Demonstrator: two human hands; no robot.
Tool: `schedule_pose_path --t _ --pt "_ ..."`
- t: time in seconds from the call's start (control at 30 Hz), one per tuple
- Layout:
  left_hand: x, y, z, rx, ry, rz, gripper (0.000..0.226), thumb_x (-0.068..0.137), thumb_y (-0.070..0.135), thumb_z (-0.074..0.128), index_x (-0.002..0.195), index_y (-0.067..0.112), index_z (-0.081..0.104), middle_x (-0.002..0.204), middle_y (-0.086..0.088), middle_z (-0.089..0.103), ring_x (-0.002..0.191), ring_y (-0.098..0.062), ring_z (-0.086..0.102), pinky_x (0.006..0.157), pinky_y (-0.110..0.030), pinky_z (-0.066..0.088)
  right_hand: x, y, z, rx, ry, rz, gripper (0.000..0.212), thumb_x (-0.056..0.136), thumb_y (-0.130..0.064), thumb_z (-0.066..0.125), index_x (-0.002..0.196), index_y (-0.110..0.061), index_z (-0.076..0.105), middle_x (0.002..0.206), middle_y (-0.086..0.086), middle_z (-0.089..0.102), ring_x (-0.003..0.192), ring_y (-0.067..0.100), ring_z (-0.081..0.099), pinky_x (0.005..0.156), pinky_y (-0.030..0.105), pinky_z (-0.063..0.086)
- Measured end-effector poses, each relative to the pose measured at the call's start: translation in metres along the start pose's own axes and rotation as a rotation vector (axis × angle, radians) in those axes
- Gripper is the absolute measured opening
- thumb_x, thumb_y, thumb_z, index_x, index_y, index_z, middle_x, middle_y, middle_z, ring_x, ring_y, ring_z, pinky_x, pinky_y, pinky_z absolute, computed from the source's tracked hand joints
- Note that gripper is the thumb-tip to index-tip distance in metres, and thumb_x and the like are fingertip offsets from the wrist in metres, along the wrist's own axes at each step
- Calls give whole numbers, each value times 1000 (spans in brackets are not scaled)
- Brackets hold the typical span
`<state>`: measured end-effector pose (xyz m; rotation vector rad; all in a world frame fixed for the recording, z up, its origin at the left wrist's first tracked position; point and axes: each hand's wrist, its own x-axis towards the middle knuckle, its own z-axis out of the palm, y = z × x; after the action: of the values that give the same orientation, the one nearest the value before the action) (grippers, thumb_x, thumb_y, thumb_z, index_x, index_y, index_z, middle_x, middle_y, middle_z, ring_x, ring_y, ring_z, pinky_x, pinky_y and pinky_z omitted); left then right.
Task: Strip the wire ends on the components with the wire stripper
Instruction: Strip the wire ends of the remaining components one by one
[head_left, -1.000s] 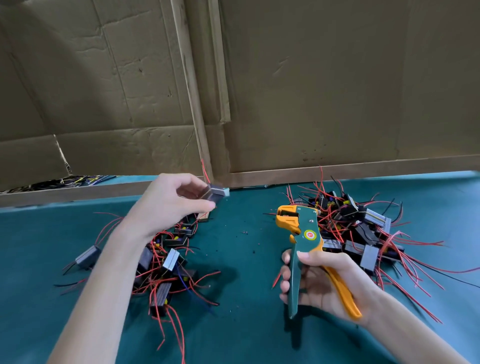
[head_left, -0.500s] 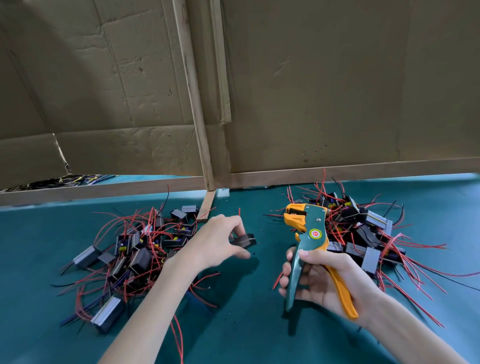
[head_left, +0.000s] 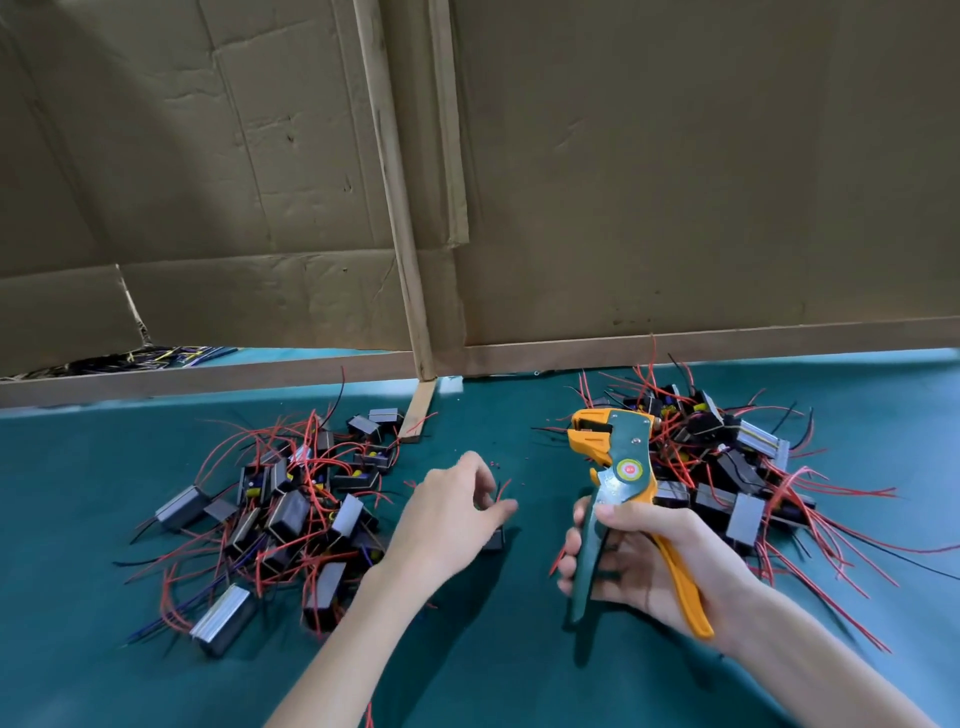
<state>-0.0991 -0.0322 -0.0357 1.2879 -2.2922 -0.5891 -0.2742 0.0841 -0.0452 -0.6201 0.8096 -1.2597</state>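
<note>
- Left of the wire stripper, the left hand is smeared, and its curled fingers bury the component they hold; only a dark corner and red wire tips poke out.
- The right hand covers the middle of the stripper's handles.
- Right of the stripper, red wires from the pile run off the frame edge.
- Far up-left of the stripper, a tangle under the cardboard is too small to make out.
</note>
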Motion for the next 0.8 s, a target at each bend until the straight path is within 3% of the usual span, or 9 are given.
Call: schedule_pose_path --t 0.13,0.2,0.3,0.4,0.57,0.8 --pt "-9 0 12 -64 38 -100 16 81 29 64 94 23 59 80 14 65 87 -16 63 87 -36 48 -1 0 2 6 -3 6 27 61 -13 78 84 0 69 84 25 61 77 40 65 76 51 56" --pt "-12 2 16 -140 42 -123 12 80 22 64 91 25 62 78 14 67 84 -14 65 90 -36 48 -1 0 3 0 -4 8 26 62 -13 77 83 0 70 83 25 61 76 40 65 75 51 56" --pt "-16 1 18 -224 152 -108 16 82 18 69 74 30 63 68 15 67 67 0 64 77 -23 50 -3 -1 3 -13 -11 17 21 67 -12 73 84 0 68 84 24 61 77 40 65 76 50 56" --pt "-20 0 17 -320 227 -66 19 84 14 70 72 27 64 66 12 68 65 3 63 61 -8 43 -4 -1 3 -34 -23 32 22 69 -14 73 85 -1 68 86 24 60 79 40 64 78 50 55" --pt "-21 4 11 -481 272 -28 12 87 13 69 83 22 61 76 7 73 75 3 64 68 -6 42 -4 -1 3 -103 -76 84 29 67 -19 77 87 -1 67 85 24 61 80 39 64 79 49 54" --pt "-22 13 6 -725 170 -42 8 88 8 63 88 13 58 78 1 74 77 -6 66 69 -11 45 -3 0 2 -207 -138 90 41 63 -27 87 89 -3 67 85 24 63 81 40 65 80 51 53"
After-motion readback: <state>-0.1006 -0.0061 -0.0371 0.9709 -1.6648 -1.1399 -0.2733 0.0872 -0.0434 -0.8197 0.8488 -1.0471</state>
